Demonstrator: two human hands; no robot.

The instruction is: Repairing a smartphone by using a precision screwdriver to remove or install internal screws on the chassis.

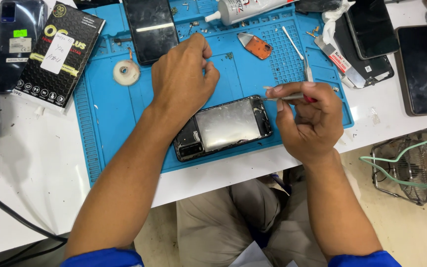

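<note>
Blue silicone covers the middle of the white tabletop (35, 163) as a work mat (109, 113), and on its near edge lies an opened phone (223, 127) with its back off, a dull metal plate showing inside the black frame. Its long axis runs left to right, tilted slightly so the right end sits farther from the person, with the camera end at the near left. The right hand (305, 118) is at that right end, fingers pinched around slim tweezers (285, 97) whose tip points left at the phone's upper right corner, touching or just short of it; I cannot tell which. The left hand (181, 74) is loosely curled, holding nothing visible, resting just beyond the phone's far edge, so the right hand is the one nearer the worked corner. Left of the mat lies a black rectangular box (58, 54) with yellow lettering and a white handwritten sticker, beside a dark phone (18, 42) carrying a green and a white label. A white glue tube (248, 9) lies at the mat's far edge.
</note>
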